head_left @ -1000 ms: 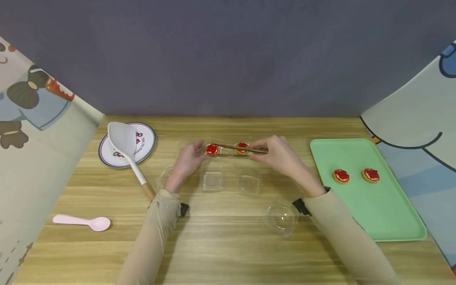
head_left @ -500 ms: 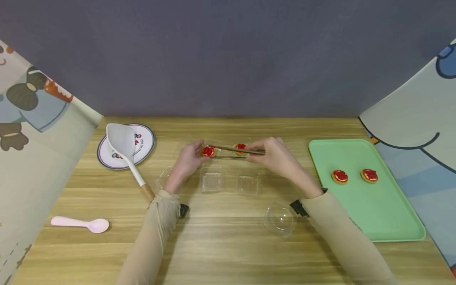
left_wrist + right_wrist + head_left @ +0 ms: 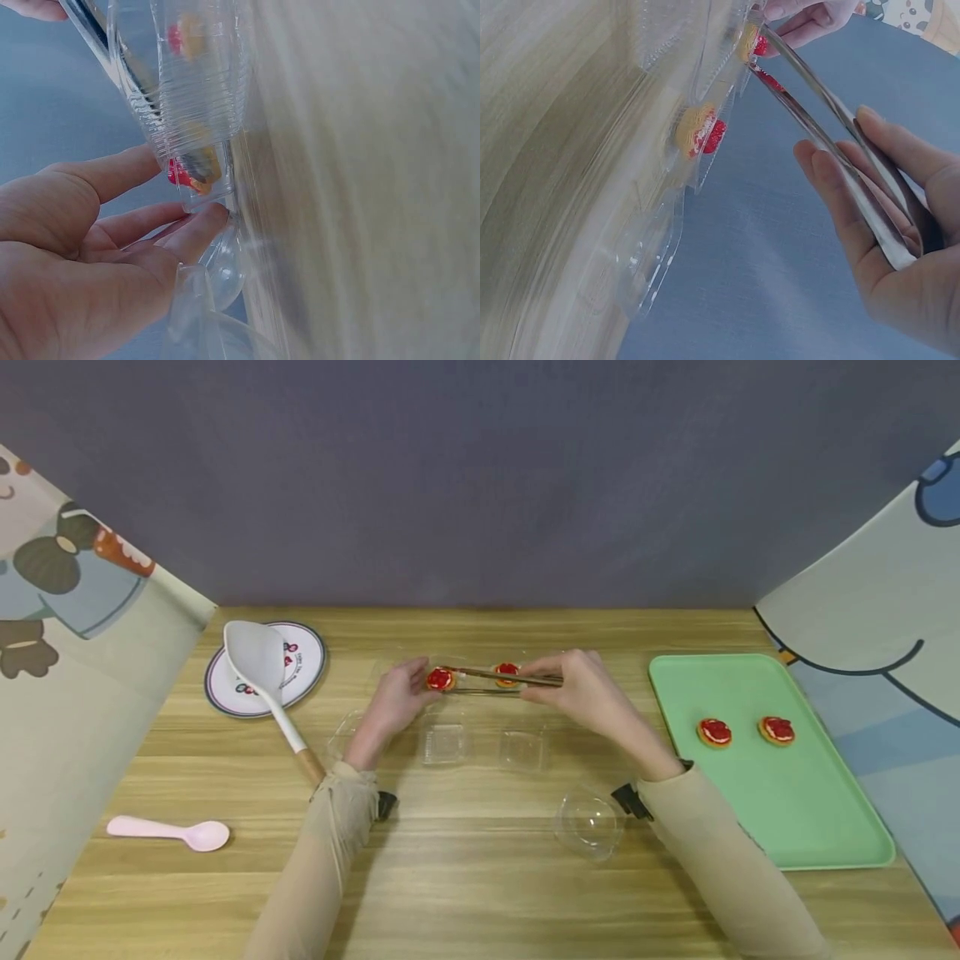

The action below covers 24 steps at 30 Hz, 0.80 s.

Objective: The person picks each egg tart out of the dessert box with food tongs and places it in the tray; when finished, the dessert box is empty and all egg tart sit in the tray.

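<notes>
In the head view my right hand (image 3: 581, 685) grips metal tongs (image 3: 840, 154), whose tips lie on either side of a small red-topped tart (image 3: 440, 679). That tart sits at the left end of a clear plastic box (image 3: 202, 90). Whether the tips squeeze it, I cannot tell. My left hand (image 3: 401, 697) holds the box's left end between thumb and fingers, close to the tart. A second tart (image 3: 697, 133) lies in the right part of the box, just left of my right hand in the head view.
Two more tarts (image 3: 715, 732) lie on a green tray (image 3: 795, 822) at right. Clear plastic containers (image 3: 444, 743) and a clear dome-like piece (image 3: 590, 822) stand nearer. Leftward are a white ladle-like utensil (image 3: 255, 652) on a patterned plate (image 3: 309, 672) and a pink spoon (image 3: 204, 836).
Over the last second the left tart and the tongs' tips have shifted slightly left, toward my left hand. Both hands otherwise stay nearly still.
</notes>
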Available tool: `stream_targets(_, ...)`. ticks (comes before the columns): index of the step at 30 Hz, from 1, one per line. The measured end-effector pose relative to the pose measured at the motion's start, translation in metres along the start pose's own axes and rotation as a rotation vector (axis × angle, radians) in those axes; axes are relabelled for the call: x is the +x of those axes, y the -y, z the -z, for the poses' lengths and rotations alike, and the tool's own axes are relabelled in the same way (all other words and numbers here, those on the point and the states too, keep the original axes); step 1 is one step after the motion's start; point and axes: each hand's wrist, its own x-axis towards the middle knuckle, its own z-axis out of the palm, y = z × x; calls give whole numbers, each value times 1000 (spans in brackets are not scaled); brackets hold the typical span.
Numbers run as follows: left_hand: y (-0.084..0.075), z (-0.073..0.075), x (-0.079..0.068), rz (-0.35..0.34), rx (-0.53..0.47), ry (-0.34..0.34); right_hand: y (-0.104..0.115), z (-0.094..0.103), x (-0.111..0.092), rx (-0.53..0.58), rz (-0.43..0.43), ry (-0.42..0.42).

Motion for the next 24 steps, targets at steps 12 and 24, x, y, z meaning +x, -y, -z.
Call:
stream_targets(12, -1, -1, 0, -15, 31, -1, -3, 7, -15, -3, 7, -59)
stream_targets(24, 2, -1, 2, -50, 68, -23, -4, 21, -44, -23, 11, -167)
